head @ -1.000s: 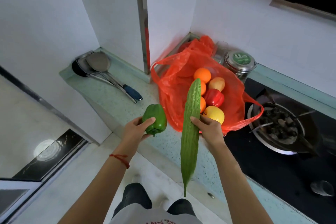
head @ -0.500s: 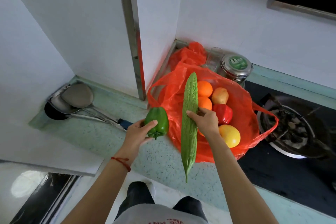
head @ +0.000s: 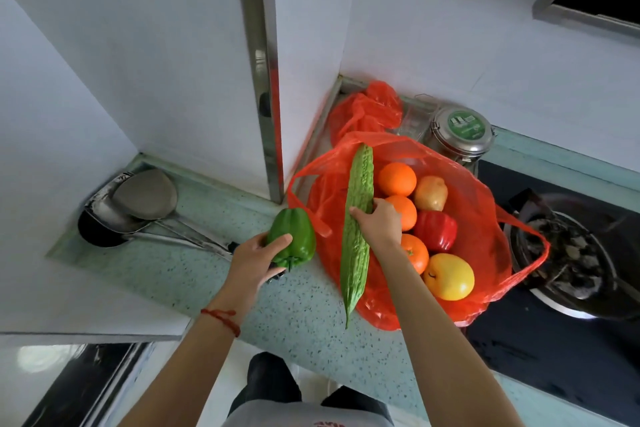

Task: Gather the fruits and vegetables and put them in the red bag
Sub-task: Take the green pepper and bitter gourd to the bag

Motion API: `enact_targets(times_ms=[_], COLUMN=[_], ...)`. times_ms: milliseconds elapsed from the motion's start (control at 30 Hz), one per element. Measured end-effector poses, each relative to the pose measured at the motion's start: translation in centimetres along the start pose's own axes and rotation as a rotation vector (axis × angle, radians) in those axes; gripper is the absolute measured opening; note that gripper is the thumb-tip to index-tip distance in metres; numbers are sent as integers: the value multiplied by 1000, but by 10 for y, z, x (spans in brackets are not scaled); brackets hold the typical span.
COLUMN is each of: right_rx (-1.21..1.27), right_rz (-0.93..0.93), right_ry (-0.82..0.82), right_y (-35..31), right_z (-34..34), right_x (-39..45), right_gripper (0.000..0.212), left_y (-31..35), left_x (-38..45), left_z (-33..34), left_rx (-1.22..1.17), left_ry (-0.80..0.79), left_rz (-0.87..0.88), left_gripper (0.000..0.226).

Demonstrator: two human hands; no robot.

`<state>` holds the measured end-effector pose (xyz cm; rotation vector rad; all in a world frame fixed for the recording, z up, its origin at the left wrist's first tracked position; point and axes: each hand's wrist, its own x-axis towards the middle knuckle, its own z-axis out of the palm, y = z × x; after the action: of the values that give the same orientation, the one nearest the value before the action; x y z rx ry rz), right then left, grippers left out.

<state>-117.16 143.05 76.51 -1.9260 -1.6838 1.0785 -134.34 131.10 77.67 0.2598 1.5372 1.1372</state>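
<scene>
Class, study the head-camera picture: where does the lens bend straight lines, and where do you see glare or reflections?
Head view: wide-angle lens bows the steel corner strip and countertop edge; red bag tint reflects in that strip; a bright glare patch on the glossy floor; daylight is soft, shadows faint.

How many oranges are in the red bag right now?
3 show in the red bag: one orange at the back, a second just below it beside the right hand, a third nearest the person. Others may be hidden underneath.
</scene>
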Motion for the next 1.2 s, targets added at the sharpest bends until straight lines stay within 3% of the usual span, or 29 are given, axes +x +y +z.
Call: enact_targets(times_ms=[133, 400, 600, 667, 800, 900, 1067, 1200], right_rx=[-55, -45, -28, -43, 38, 149, 250, 311], right_rz=[45, 122, 99, 71, 13, 0, -8, 86], right_ry=[-24, -49, -30, -24, -21, -7, 73, 181], right_y=[-1, 5, 5, 3, 0, 4, 35, 68], right_z=[8, 18, 17, 12, -6, -29, -74, -104], right_x=[7, 11, 7, 4, -7, -24, -53, -66], right_gripper=[33, 31, 27, 35, 55, 50, 42, 39], left_y=[0, -5, -6, -5, -3, -1, 2, 3], left_x=[4, 5, 4, 3, -1, -2, -1, -2], left_z=[-3, -6, -6, -4, 7, 21, 64, 106], left_rx=[-9, -12, -12, -9, 0, 28, 118, 196], left_ry=[20, 25, 23, 21, -15, -43, -96, -168], left_rz=[1, 5, 20, 29, 51, 84, 153, 195], left_gripper=[30, 12, 20, 22, 18, 28, 18, 18])
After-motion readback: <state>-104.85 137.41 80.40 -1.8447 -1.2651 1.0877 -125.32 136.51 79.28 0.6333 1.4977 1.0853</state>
